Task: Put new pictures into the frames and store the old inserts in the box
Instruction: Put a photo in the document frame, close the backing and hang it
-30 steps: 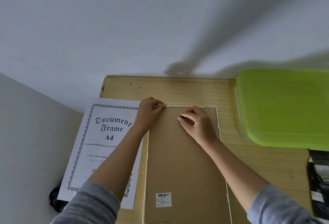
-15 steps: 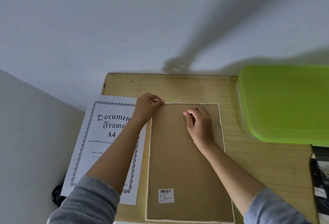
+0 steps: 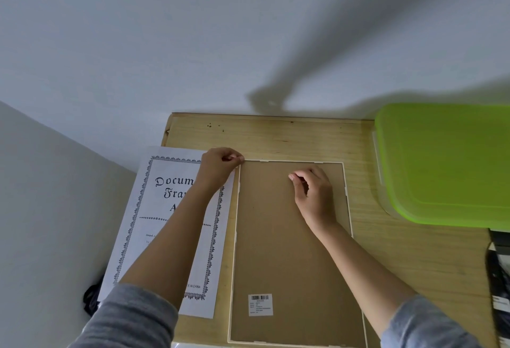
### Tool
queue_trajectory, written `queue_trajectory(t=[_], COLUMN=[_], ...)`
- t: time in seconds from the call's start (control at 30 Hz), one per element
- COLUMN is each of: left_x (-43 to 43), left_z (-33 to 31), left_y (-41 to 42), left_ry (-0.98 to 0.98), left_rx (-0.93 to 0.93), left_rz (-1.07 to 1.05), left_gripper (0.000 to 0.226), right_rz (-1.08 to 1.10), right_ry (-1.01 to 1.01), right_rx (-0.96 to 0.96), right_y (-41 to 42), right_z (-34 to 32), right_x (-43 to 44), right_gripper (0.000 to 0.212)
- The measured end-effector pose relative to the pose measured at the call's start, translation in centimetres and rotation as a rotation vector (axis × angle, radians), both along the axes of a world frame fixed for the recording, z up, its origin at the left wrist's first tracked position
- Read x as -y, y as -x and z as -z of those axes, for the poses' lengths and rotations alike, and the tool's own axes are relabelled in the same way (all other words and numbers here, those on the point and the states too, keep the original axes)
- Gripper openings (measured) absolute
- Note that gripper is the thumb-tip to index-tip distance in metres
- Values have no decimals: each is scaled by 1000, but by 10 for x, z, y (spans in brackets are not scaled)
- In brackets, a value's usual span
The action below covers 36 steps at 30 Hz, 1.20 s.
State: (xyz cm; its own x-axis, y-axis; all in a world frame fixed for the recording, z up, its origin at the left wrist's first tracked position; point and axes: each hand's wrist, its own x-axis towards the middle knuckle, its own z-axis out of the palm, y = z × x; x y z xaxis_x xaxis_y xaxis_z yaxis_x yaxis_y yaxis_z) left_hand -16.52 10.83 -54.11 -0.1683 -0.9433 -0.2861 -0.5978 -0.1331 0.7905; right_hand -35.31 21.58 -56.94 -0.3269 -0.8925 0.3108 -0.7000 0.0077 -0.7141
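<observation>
My right hand point(image 3: 311, 193) has slid back from the top edge of the frame point(image 3: 347, 195) onto the backing board point(image 3: 276, 251), fingers curled; I cannot tell whether they pinch anything. My left hand point(image 3: 220, 165) pinches the frame's top-left corner, likely steadying it face down on the table point(image 3: 276, 137). The old insert point(image 3: 154, 209) lies just left, not yet in the lidded green box point(image 3: 447, 165).

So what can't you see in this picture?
Head view only:
Front of the frame: it lies face down, only its back shows.
Words on the paper insert: the left arm covers some.
Inside the box: the green lid hides it.
The barcode label: print too small.
The dark things: cut off by the right edge.
</observation>
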Motion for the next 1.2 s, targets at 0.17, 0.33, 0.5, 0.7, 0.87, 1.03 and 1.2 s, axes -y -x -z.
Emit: queue_trajectory(t=[0.17,0.33,0.5,0.7,0.87,1.03,1.2], left_x=[0,-4,-4,-6,-7,-8,-8], left_z=[3,4,2,2,2,4,4], left_y=[-3,-4,-4,-3,-3,-2,-3], left_ry=[-37,-97,-120,-125,-121,-105,-92], left_rx=[-44,-131,-174,-198,-203,-188,-173], left_rz=[-29,-80,-93,-120,-121,-125,-111], left_gripper=[10,5,10,6,6,7,4], right_rz=[4,0,12,3,4,11,26], right_ry=[0,2,38,72,83,89,55], right_rx=[25,42,44,39,36,26,46], right_y=[0,0,1,0,0,-1,6], right_z=[0,-1,-9,-14,-17,-20,-19], right_x=[0,0,0,-1,-1,1,6], right_gripper=[11,13,12,12,12,12,7])
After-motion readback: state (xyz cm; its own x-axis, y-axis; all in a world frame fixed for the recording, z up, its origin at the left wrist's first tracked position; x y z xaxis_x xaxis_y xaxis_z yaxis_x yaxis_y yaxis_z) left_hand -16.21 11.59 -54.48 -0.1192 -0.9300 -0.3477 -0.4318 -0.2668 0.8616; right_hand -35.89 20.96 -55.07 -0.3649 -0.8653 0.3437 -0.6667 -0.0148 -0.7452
